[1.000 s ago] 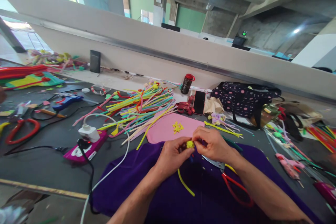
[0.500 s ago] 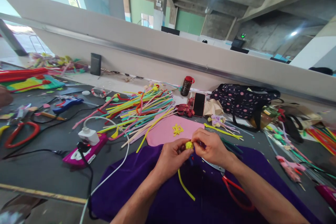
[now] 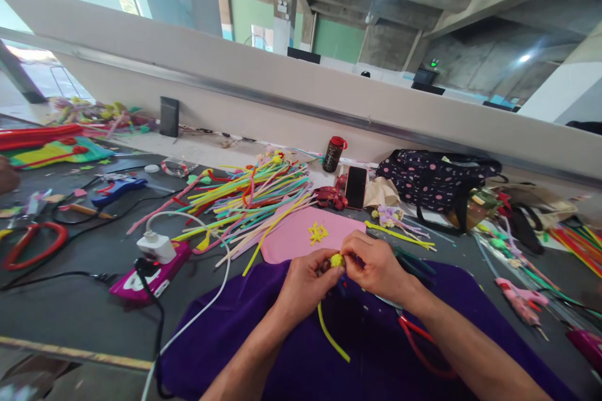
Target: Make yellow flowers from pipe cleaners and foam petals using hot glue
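Observation:
A small knobbly yellow ball (image 3: 337, 260), which looks like bent pipe cleaner, is pinched between the thumb and fingers of my left hand (image 3: 305, 279). My right hand (image 3: 376, 264) has its fingertips closed at the ball's right edge; they hide the exact part they grip. Below my left hand hangs a yellow pipe cleaner (image 3: 335, 339); its upper end is hidden. Under both hands is a purple cloth (image 3: 226, 313). Red-handled scissors (image 3: 414, 327) lie on it, partly covered by my right forearm. Beyond my hands, several yellow star-like pieces (image 3: 318, 234) rest on a pink mat (image 3: 286, 235).
A heap of coloured pipe cleaners (image 3: 263, 191) lies left of the mat. At left are a magenta power strip (image 3: 174, 269) with cables and a blue glue gun (image 3: 120, 191). Behind stand a bottle (image 3: 333, 155), a phone (image 3: 356, 188) and a bag (image 3: 437, 175). A pink glue gun (image 3: 522, 301) lies right.
My right hand has shifted slightly left and its fingers have moved a little at the yellow ball. My left hand keeps its pinch. The view has shifted slightly.

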Tool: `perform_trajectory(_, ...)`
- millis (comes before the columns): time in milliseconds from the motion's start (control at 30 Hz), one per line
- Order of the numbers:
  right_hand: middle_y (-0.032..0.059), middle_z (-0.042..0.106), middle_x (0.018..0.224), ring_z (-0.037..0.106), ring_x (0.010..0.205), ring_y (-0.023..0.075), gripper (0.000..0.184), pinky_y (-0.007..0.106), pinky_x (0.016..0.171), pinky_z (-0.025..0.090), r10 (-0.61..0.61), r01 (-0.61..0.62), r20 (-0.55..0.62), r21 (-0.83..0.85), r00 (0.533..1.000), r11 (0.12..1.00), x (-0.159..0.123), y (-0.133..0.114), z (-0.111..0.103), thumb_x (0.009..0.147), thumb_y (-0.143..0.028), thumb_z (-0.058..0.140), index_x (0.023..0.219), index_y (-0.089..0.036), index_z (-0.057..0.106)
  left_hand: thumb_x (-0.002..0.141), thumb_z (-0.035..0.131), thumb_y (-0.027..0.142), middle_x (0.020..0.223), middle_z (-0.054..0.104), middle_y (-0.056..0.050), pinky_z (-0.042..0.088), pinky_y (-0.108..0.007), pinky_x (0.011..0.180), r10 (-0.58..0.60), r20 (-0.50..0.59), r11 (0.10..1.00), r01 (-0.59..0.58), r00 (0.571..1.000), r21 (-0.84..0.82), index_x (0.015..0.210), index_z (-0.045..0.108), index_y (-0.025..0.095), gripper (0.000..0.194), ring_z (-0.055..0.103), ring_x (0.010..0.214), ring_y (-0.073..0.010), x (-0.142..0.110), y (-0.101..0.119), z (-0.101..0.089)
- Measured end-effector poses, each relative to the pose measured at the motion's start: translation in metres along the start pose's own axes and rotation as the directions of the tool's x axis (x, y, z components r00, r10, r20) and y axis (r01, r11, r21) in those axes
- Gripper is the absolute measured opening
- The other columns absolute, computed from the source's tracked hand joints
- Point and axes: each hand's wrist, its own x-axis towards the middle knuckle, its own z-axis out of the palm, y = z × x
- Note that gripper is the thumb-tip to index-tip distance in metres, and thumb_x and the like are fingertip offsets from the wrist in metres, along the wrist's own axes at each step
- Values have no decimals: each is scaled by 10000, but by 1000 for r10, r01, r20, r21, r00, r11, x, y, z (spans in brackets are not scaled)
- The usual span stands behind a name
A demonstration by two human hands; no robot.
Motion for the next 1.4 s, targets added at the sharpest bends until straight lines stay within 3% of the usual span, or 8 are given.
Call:
perform_trajectory(300, -20, 533, 642, 482, 558, 101, 139, 203, 516, 360, 241, -229, -63, 157, 969, 961, 1, 6, -6, 695, -49, 483, 680, -174, 542, 738, 589, 328, 544, 472, 32, 287, -188, 442, -25, 22, 1000, 26, 999, -16, 980, 652, 137, 314, 388, 476, -75, 1, -3, 1)
perform_trajectory(467, -34, 538, 563, 483, 472, 93, 91, 191, 453, 361, 383, -399, 134, 464, 914, 791, -8, 12, -11, 768, -138, 442, 718, -173, 510, 723, 616, 301, 579, 511, 24, 352, -199, 468, 4, -6, 995, -5, 1000, -101, 1041, 621, 147, 353, 439, 480, -79, -1, -3, 4)
perform_trajectory(567, -30, 524, 554, 486, 471, 94, 151, 194, 450, 363, 353, -390, 178, 546, 919, 741, -14, 12, -11, 804, -167, 401, 681, -172, 489, 707, 636, 278, 595, 532, 13, 375, -205, 476, 23, -21, 992, -25, 1000, -127, 1029, 625, 144, 349, 461, 493, -86, -2, -3, 5)
perform_trajectory(800, -25, 536, 644, 497, 492, 75, 148, 197, 499, 389, 313, -285, 17, 464, 950, 839, -16, 7, -11, 832, -168, 436, 728, -164, 541, 723, 626, 279, 593, 549, 15, 387, -196, 457, 16, -16, 989, -19, 1000, -149, 1042, 611, 139, 349, 476, 472, -78, -3, -2, 5)
perform_trajectory(1000, 1, 563, 747, 530, 532, 83, 153, 203, 506, 409, 417, -409, 46, 319, 908, 855, -49, 21, -33, 846, -230, 466, 769, -163, 580, 735, 614, 273, 608, 601, 20, 366, -162, 394, -52, -24, 975, 45, 998, -220, 1137, 512, 153, 431, 496, 433, -66, -1, 5, 4)
perform_trajectory(1133, 11, 583, 731, 562, 654, 127, 170, 242, 624, 433, 465, -465, 75, -19, 882, 885, -102, 37, -46, 844, -242, 472, 747, -176, 595, 761, 593, 247, 646, 653, 3, 365, -148, 358, -43, -1, 945, 41, 999, -324, 1043, 453, 190, 319, 540, 421, -83, 1, 4, 3)
perform_trajectory(1233, 53, 605, 901, 574, 828, 180, 152, 295, 733, 444, 513, -468, 67, -324, 856, 822, -143, 46, -49, 816, -277, 511, 905, -194, 602, 760, 598, 217, 656, 667, -4, 366, -137, 346, -43, 42, 927, 55, 998, -370, 934, 451, 195, 229, 557, 424, -89, 1, 2, 3)
perform_trajectory(1400, 64, 582, 1013, 560, 913, 195, 224, 293, 768, 445, 590, -445, 114, -547, 799, 708, -175, 54, -39, 797, -236, 523, 1015, -217, 568, 722, 640, 226, 672, 675, -25, 362, -132, 326, -53, 80, 894, 83, 995, -440, 956, 508, 173, 274, 560, 414, -92, 0, 4, 2)
